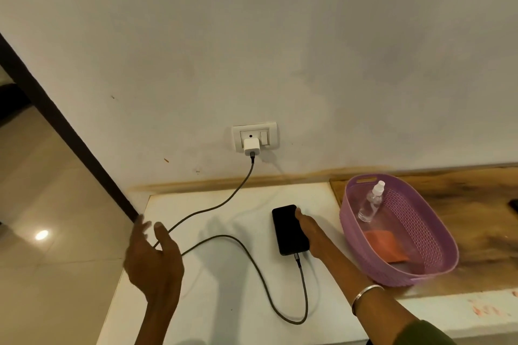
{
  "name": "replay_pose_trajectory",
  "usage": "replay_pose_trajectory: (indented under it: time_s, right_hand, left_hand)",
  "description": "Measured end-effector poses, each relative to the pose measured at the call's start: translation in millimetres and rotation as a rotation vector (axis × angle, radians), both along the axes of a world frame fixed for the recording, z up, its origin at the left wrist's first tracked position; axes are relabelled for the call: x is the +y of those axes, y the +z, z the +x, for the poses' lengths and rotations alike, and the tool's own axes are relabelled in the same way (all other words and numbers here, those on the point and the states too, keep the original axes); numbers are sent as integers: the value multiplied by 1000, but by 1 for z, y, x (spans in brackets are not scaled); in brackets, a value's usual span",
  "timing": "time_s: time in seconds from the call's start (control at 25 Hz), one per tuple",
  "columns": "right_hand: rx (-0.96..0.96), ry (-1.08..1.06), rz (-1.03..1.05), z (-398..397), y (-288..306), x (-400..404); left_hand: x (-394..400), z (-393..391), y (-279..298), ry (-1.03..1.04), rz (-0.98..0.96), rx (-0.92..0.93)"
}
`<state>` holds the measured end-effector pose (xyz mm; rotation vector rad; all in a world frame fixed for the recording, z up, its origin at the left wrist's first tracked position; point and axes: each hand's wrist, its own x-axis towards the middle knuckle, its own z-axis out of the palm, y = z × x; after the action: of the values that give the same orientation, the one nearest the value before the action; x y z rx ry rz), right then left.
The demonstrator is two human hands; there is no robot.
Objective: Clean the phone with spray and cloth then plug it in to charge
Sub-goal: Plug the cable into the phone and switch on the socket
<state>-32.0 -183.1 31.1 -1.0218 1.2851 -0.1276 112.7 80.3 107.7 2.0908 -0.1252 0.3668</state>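
Note:
A black phone [287, 228] lies flat on the white table [224, 283], screen dark. A grey braided cable [258, 269] is plugged into its near end and loops across the table up to a white charger [250, 147] in the wall socket [255, 136]. My right hand [311, 232] rests along the phone's right edge, fingers curled onto it. My left hand [154, 258] hovers above the table's left side, palm up, fingers spread, holding nothing. A clear spray bottle [371, 200] and an orange cloth [386, 244] lie inside a purple basket [437, 258] to the right.
The basket stands on a stained wooden surface [476, 218] beside the white table. The wall rises right behind both. Left of the table the edge drops to a tiled floor [50, 218], and a dark door frame [70, 134] runs diagonally there.

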Motion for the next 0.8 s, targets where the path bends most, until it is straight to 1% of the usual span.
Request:
replay_pose_trajectory:
  time_s: [0.04,0.16,0.28,0.36,0.48,0.6,0.68,0.8]
  right_hand:
    - [14,9,-12,1,-2,2]
    - [9,10,-60,11,4,3]
    - [55,64,-104,18,2,3]
    - [96,111,-152,17,-2,4]
    - [115,196,-289,19,-5,2]
    - [163,313,-479,24,-7,4]
    - [203,367,-589,26,-9,5]
    - [262,412,-694,29,-11,5]
  left_hand:
    - [-3,-7,-1,-64,19,48]
    - [-17,-34,-19,-317,136,-5]
    - [-26,-60,-54,-500,210,8]
    - [-33,-75,-76,-607,287,77]
    - [-48,-83,-93,-760,345,171]
    - [-60,-81,-103,-830,334,229]
    - [-67,-77,-109,-809,282,292]
    - [-74,-68,-117,-737,234,374]
